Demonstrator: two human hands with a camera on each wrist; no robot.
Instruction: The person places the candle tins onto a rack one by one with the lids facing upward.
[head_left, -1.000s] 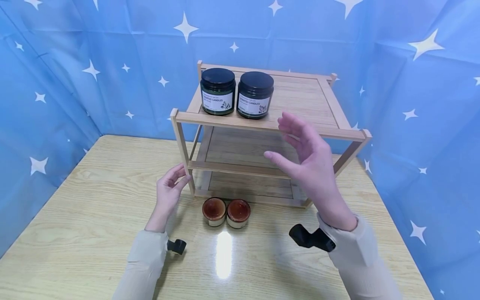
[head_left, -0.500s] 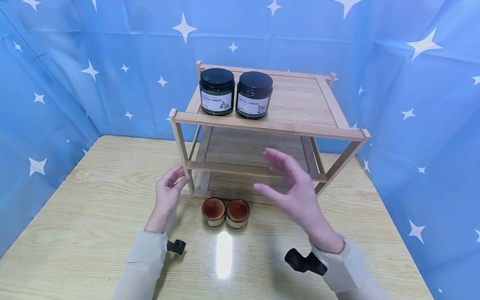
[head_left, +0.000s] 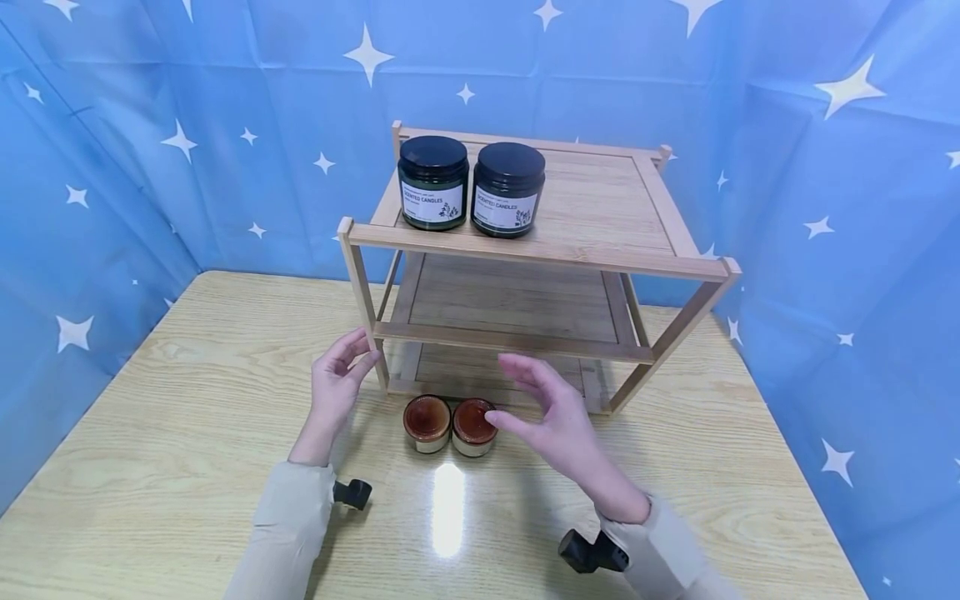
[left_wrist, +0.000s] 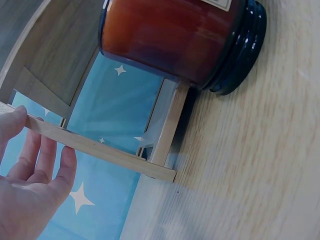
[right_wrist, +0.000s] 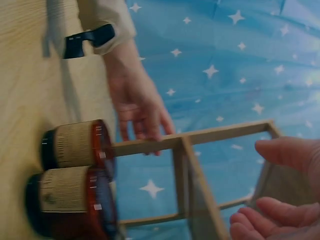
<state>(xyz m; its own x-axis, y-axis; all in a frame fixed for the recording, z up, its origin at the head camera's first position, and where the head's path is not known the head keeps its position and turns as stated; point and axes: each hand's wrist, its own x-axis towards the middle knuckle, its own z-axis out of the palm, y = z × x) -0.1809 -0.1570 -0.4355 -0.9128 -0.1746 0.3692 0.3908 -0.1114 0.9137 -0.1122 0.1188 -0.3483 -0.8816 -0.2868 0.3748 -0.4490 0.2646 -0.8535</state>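
Observation:
My left hand (head_left: pixel 333 383) pinches the front left leg of a three-tier wooden shelf (head_left: pixel 611 200); the left wrist view shows thumb and fingers on either side of that leg (left_wrist: pixel 100 147). Two amber glass candle jars (head_left: pixel 427 418) (head_left: pixel 471 427) stand side by side on the table before the shelf, dark lids down. Beside the right one is my right hand (head_left: pixel 551 425), fingers spread and holding nothing; its thumb overlaps that jar's edge in the head view, and contact cannot be told. Two dark green candle jars (head_left: pixel 433 196) (head_left: pixel 508 196) with black lids sit on the top tier's left.
The wooden table (head_left: pixel 187 467) extends around the shelf on both sides. A blue curtain (head_left: pixel 247 100) with white stars hangs behind and at the sides. Shelf rails and the front right leg (head_left: pixel 682 321) stand close to my right hand.
My right hand has come down and left from in front of the top tier to beside the right amber jar. The left hand keeps its place on the shelf leg.

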